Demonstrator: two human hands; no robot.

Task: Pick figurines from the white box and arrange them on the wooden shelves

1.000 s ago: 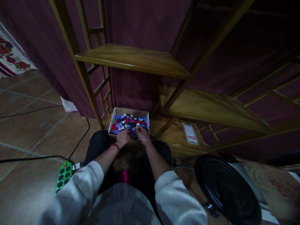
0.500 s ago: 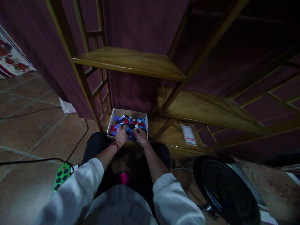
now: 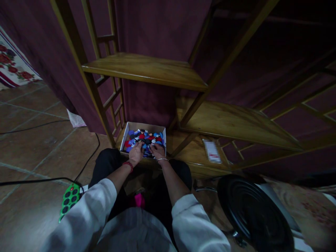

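Head view shows both hands a touch lower and closer together over the white box (image 3: 126, 132) than a second ago, with the box itself unmoved on the bottom board of the wooden shelf (image 3: 147, 68). The left hand (image 3: 137, 153) and right hand (image 3: 158, 151) reach into the near side of the box, fingers curled down among the small pieces (image 3: 147, 137); whether either one pinches a piece cannot be told, since the fingertips are buried in the heap and the light is dim. The box is shallow, rectangular, thin card, filled with flat, rounded bits in blue, red, black and white, too small to identify. A red bead bracelet (image 3: 128, 164) circles the left wrist and a thin metal bangle (image 3: 162, 159) the right. Right of the box on the same board lies a small white packet (image 3: 212, 151), its print blurred out. Left of the box, on the tiled floor, a green power strip (image 3: 67, 198) is partly hidden behind the white sleeve. A round black ribbed disc (image 3: 252, 210), right of the box, is cut off by the lower frame edge.
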